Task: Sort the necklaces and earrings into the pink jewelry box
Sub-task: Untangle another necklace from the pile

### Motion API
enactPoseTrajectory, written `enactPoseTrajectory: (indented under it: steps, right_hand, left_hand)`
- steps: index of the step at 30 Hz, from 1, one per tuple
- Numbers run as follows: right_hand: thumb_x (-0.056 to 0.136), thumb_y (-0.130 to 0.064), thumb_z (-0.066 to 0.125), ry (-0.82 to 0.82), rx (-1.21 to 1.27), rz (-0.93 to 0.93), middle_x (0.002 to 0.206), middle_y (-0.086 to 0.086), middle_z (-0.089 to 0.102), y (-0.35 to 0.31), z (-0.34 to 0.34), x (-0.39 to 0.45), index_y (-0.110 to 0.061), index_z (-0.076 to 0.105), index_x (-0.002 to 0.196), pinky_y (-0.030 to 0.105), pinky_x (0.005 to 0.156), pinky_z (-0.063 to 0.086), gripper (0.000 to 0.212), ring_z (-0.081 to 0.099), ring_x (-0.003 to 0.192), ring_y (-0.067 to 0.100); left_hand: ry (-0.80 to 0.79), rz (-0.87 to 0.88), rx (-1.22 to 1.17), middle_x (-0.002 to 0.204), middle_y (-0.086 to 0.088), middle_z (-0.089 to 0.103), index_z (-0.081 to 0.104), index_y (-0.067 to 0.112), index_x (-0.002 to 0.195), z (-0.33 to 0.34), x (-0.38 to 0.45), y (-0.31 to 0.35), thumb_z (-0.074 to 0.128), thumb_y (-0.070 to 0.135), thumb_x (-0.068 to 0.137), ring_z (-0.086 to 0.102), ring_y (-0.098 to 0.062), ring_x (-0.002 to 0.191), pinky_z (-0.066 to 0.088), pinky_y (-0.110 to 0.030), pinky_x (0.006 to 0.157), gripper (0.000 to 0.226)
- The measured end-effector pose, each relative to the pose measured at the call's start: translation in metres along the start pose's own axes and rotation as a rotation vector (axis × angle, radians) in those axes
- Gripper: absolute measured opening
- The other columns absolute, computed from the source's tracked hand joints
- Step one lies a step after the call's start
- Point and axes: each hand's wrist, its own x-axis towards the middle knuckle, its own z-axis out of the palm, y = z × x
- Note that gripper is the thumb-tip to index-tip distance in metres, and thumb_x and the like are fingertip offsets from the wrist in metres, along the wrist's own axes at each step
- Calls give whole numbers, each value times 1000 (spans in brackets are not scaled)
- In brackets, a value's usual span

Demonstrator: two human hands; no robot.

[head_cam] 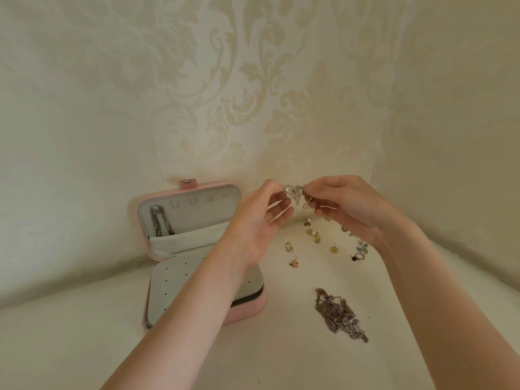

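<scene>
The pink jewelry box stands open at the left, its lid upright. One silver necklace hangs from a hook inside the lid. A white earring panel with small holes covers the base. Above the table, right of the lid, my left hand and my right hand together pinch a silver filigree piece between their fingertips. A tangled pile of dark silver necklaces lies on the table in front. Several earrings are scattered below my hands.
The white table sits in a corner of patterned cream wallpaper. A gold disc stud and beaded earrings lie near my right wrist. Two small gold earrings lie close to the box.
</scene>
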Motion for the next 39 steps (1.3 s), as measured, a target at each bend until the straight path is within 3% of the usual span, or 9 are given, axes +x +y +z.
enactPoseTrajectory:
  steps: [8,15,17,22,25,29,32,35,39]
  right_hand:
    - [79,-9,68,-17,-119,-57,80,5,67,0,-4,-3,-6,72,90,22,66,47,12,56,67,9]
    - [77,-12,72,204,-253,-183,62,-12,66,-6,2,-3,-16,72,76,16,61,47,4,53,54,1]
    - [75,-18,74,180,-271,-207,61,-12,65,-9,4,-6,-17,73,76,16,63,46,2,50,54,3]
    - [74,-12,75,165,-390,-272,74,17,68,-11,16,-11,-9,72,75,12,58,40,4,56,64,11]
    - [78,-10,70,142,-412,-204,64,3,63,-10,16,-10,-9,71,75,14,58,40,3,51,55,3]
    - [79,-3,63,94,-229,-61,70,6,57,-10,7,-9,-3,67,70,22,64,45,10,50,62,10]
    - [82,0,60,107,-83,-33,65,4,57,-14,-3,-11,-3,64,69,20,57,46,14,52,57,9]
    - [82,3,58,54,-13,-43,60,3,58,-15,-3,-12,-3,63,68,17,51,45,17,51,53,9]
    - [81,7,58,52,-18,-88,61,3,58,-18,1,-13,-6,61,72,17,50,45,16,49,53,11]
  left_hand:
    - [-64,92,150,77,-6,64,61,3,80,3,10,0,63,3,83,65,-10,70,56,-21,76,3]
    - [73,518,511,72,2,67,64,9,79,5,8,7,71,7,78,67,-8,67,56,-23,71,7]
    - [105,549,511,71,5,67,64,12,77,7,7,7,71,8,78,68,-9,67,56,-23,72,8]
    - [148,515,553,88,1,67,62,17,79,7,9,0,71,13,79,68,-12,80,54,-26,78,9]
    - [158,590,658,107,1,54,59,23,88,6,10,1,72,14,78,64,-3,85,54,-24,78,19]
    - [171,728,836,102,11,44,59,23,91,1,7,7,67,9,81,57,3,89,51,-12,70,19]
    - [24,568,740,99,3,62,67,16,88,-6,5,20,64,11,84,64,-4,78,52,-14,62,7]
    - [-209,414,769,88,4,71,70,17,88,-2,-3,21,68,16,81,67,-5,77,55,-20,75,7]
    - [-183,422,751,79,-1,72,70,15,83,3,-5,16,73,17,77,65,-8,71,54,-24,75,7]
